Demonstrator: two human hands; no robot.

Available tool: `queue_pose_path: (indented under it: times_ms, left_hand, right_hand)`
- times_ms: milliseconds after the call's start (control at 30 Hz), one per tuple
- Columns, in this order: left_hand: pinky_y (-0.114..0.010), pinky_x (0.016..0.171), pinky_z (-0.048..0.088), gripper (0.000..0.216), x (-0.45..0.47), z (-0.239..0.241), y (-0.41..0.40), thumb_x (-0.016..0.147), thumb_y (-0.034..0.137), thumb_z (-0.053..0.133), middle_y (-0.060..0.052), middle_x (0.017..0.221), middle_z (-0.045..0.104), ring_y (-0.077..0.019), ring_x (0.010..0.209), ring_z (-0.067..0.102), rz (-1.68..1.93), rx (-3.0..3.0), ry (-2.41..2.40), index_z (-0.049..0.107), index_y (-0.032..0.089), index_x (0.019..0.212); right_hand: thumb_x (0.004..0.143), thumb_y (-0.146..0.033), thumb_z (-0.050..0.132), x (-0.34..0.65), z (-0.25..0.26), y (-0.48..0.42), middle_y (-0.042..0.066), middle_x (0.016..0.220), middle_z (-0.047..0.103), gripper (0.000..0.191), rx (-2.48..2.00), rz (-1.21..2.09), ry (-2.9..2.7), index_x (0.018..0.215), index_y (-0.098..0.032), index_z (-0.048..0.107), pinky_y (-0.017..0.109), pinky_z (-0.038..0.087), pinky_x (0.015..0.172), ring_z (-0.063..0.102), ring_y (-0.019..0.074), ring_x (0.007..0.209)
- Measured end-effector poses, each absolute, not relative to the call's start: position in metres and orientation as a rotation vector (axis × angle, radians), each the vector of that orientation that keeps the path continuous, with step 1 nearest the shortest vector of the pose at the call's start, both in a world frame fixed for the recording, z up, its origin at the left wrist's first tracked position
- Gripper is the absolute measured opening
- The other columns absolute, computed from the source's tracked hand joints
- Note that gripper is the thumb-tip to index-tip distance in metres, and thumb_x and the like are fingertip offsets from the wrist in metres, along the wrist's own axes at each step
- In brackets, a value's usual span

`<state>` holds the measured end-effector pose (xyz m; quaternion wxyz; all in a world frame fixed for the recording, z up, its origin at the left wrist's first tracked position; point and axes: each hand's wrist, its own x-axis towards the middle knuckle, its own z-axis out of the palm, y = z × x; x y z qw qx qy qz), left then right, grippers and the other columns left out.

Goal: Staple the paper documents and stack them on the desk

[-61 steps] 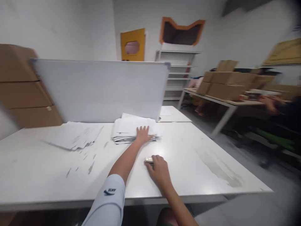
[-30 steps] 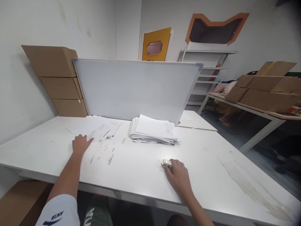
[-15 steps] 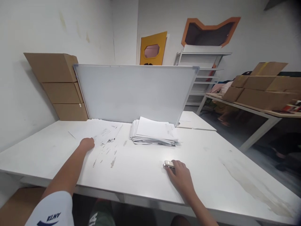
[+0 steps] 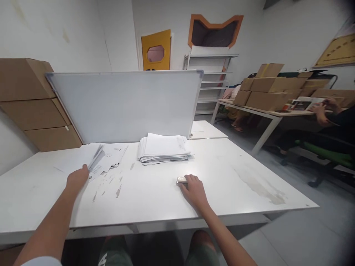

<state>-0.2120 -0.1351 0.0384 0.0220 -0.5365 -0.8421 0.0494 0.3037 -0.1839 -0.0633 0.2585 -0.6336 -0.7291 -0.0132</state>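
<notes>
At the left of the white table, my left hand (image 4: 77,178) is closed on the near edge of some paper sheets (image 4: 94,157), which rise at a tilt from the loose pile beneath. More printed papers (image 4: 112,153) lie flat just to their right. My right hand (image 4: 195,191) rests on the table with its fingers wrapped round a small cream-and-silver stapler (image 4: 181,180). Beyond the stapler sits a thick, uneven stack of paper (image 4: 165,146). My fingers hide part of the stapler and the gripped corner of the sheets.
A whiteboard (image 4: 127,107) stands along the back of the table (image 4: 155,207), with stacked cardboard boxes (image 4: 27,79) at its left end. Dark scuffs mark the tabletop. At the right, a co-worker's hands (image 4: 318,108) are at another table with boxes (image 4: 266,99).
My left hand has grasped sheets and raised them off the pile. The view has swung to the right, bringing a co-worker into sight. My right hand keeps its hold on the stapler.
</notes>
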Motion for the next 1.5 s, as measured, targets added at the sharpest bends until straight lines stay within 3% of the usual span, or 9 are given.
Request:
queue_pose_path:
  times_ms: [333,467,600,700,767,867,967,1133,1500]
  left_hand:
    - [-0.040,0.078,0.048,0.055,-0.075,0.029,-0.202,0.096,0.027,0.020,-0.016,0.096,0.073,-0.0327,0.091,0.070,0.144,-2.129,-2.245,0.040,0.010,0.144]
    - [-0.036,0.078,0.050,0.056,-0.024,0.007,-0.242,0.098,0.036,0.023,-0.013,0.092,0.074,-0.0290,0.089,0.071,-0.073,-2.296,-2.177,0.042,0.019,0.147]
    - [-0.030,0.080,0.052,0.061,0.003,-0.005,-0.264,0.096,0.048,0.037,-0.005,0.101,0.074,-0.0211,0.090,0.070,-0.344,-2.795,-2.081,0.032,0.029,0.154]
    - [-0.031,0.093,0.050,0.058,-0.023,-0.005,-0.253,0.096,0.046,0.039,-0.004,0.116,0.071,-0.0192,0.103,0.067,-0.536,-2.817,-1.995,0.037,0.031,0.152]
    - [-0.036,0.105,0.044,0.056,-0.065,-0.006,-0.240,0.096,0.040,0.036,-0.008,0.127,0.067,-0.0223,0.118,0.061,-0.587,-2.470,-2.101,0.043,0.023,0.149]
    - [-0.044,0.118,0.030,0.066,-0.138,-0.015,-0.231,0.091,0.040,0.042,-0.019,0.150,0.047,-0.0310,0.143,0.039,-0.393,-1.936,-2.341,0.043,0.005,0.147]
    - [-0.045,0.121,0.024,0.077,-0.182,-0.027,-0.238,0.090,0.050,0.042,-0.019,0.157,0.035,-0.0331,0.148,0.028,-0.202,-1.809,-2.502,0.040,0.001,0.148]
    - [-0.041,0.119,0.030,0.072,-0.184,-0.033,-0.251,0.091,0.057,0.037,-0.011,0.153,0.045,-0.0290,0.142,0.038,-0.283,-1.835,-2.489,0.049,0.009,0.144]
    - [-0.046,0.109,0.041,0.056,-0.190,-0.045,-0.248,0.089,0.051,0.044,-0.012,0.135,0.062,-0.0316,0.125,0.054,-0.458,-1.816,-2.319,0.066,0.014,0.125]
  right_hand:
    - [0.093,-0.035,0.055,0.303,-0.061,-0.184,0.007,0.101,0.063,0.016,-1.728,-0.019,-1.994,0.098,-0.019,0.056,0.032,0.035,0.080,0.054,0.0239,0.100]
    - [0.093,-0.036,0.055,0.304,-0.063,-0.184,0.007,0.100,0.062,0.017,-1.725,-0.020,-1.985,0.098,-0.019,0.056,0.032,0.035,0.080,0.054,0.0236,0.099]
    - [0.093,-0.035,0.054,0.305,-0.068,-0.183,0.007,0.100,0.063,0.016,-1.714,-0.039,-1.991,0.098,-0.020,0.056,0.032,0.035,0.078,0.054,0.0237,0.097]
    - [0.093,-0.034,0.054,0.306,-0.073,-0.183,0.007,0.099,0.063,0.016,-1.699,-0.051,-1.994,0.098,-0.019,0.056,0.032,0.035,0.077,0.055,0.0243,0.097]
    - [0.093,-0.034,0.053,0.308,-0.076,-0.183,0.008,0.099,0.063,0.017,-1.695,-0.063,-1.994,0.100,-0.019,0.057,0.033,0.036,0.078,0.055,0.0249,0.097]
    - [0.094,-0.036,0.053,0.309,-0.077,-0.183,0.008,0.100,0.063,0.019,-1.708,-0.059,-2.005,0.101,-0.019,0.058,0.033,0.036,0.077,0.055,0.0255,0.098]
    - [0.094,-0.037,0.053,0.309,-0.076,-0.184,0.008,0.101,0.063,0.021,-1.720,-0.032,-2.009,0.103,-0.019,0.058,0.033,0.036,0.077,0.055,0.0255,0.098]
    - [0.093,-0.035,0.053,0.309,-0.074,-0.186,0.009,0.102,0.063,0.019,-1.725,-0.038,-2.010,0.100,-0.019,0.058,0.034,0.036,0.078,0.055,0.0255,0.098]
    - [0.094,-0.036,0.051,0.311,-0.075,-0.186,0.009,0.101,0.063,0.020,-1.695,-0.038,-2.022,0.102,-0.018,0.057,0.033,0.038,0.076,0.055,0.0257,0.095]
